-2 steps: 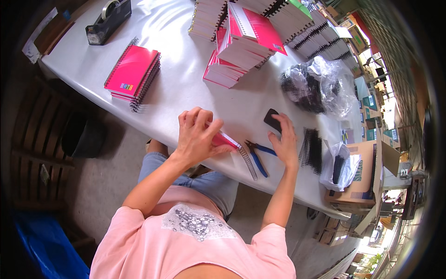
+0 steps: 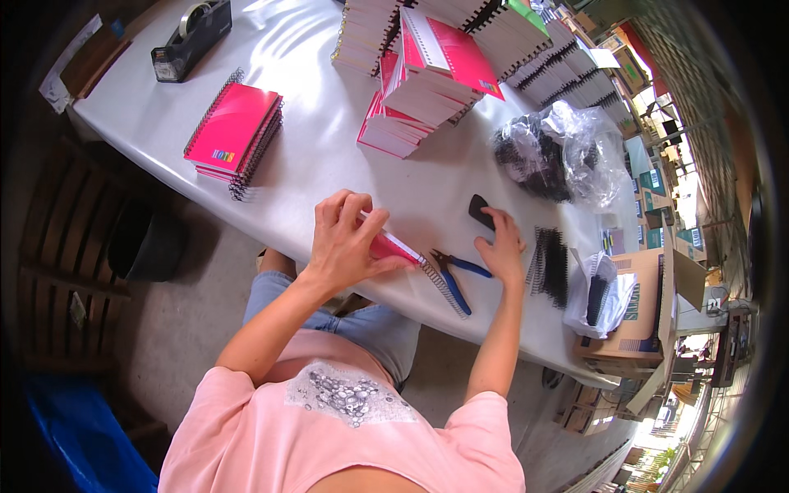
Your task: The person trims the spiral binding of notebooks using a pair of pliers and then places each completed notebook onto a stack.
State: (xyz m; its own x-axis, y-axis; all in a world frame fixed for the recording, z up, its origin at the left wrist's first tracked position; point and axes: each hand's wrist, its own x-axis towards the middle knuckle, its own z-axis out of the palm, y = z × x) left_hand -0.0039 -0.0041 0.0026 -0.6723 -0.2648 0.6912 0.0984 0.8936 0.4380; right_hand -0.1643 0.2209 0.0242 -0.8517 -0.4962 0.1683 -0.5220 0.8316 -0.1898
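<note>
Pinches pink notebook [image 2: 391, 248] in left hand [image 2: 343, 246], curves right hand [image 2: 505, 249] half-open, apparently gripping nothing, and risks snagging protruding coil [image 2: 444, 289] by dragging it across pliers [image 2: 471, 265]

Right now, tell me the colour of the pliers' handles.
The handles of the pliers are blue, shown best in the head view.

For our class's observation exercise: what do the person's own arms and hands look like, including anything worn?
Short pink sleeves leave both forearms bare. The left hand and right hand are ungloved; no watch, bracelet or ring can be made out.
</note>
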